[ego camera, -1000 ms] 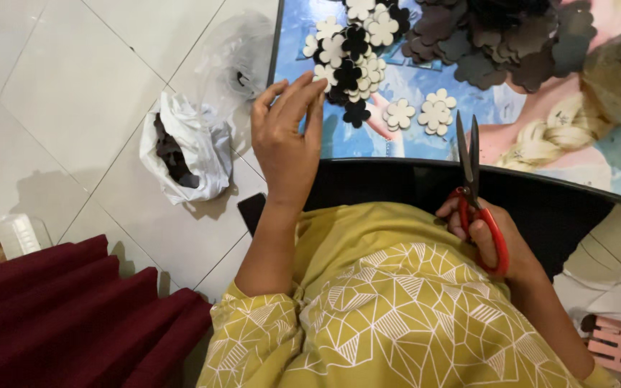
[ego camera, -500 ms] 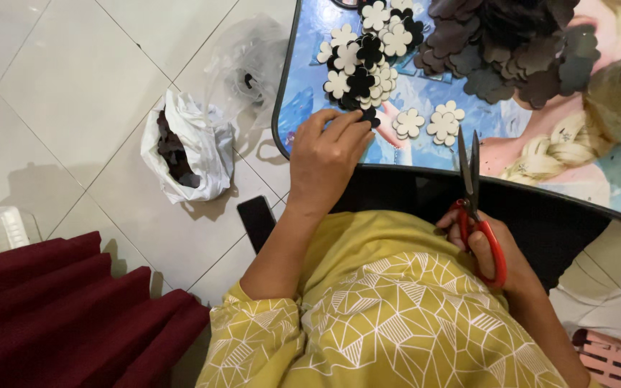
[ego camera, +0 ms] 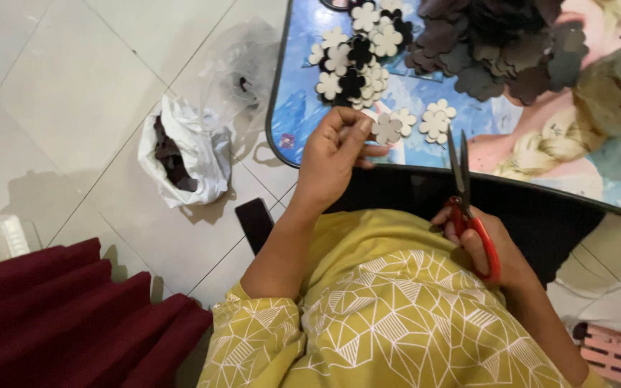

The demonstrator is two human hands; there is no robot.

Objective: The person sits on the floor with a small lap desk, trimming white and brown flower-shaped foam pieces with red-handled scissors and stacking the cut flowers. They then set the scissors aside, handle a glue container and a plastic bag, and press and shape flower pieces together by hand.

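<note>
My left hand (ego camera: 332,162) pinches a small grey flower-shaped cutout (ego camera: 386,129) between thumb and fingertips, just above the near edge of a low table (ego camera: 285,136) with a colourful picture top. My right hand (ego camera: 494,248) grips red-handled scissors (ego camera: 465,197), blades together and pointing up toward the table. A heap of cream and black flower cutouts (ego camera: 357,61) lies on the table beyond my left hand. Two loose cream flowers (ego camera: 436,122) lie near the scissor tips.
A pile of larger dark cutouts (ego camera: 497,47) covers the table's far part. On the tiled floor at left sit a white plastic bag of dark scraps (ego camera: 181,154) and a clear bag (ego camera: 242,68). A dark red cloth (ego camera: 59,323) lies bottom left; a black phone-like slab (ego camera: 256,223) lies by my arm.
My left hand drew back from the flower heap toward me, its fingers closing on a grey flower cutout. The right hand with the scissors stayed in place.
</note>
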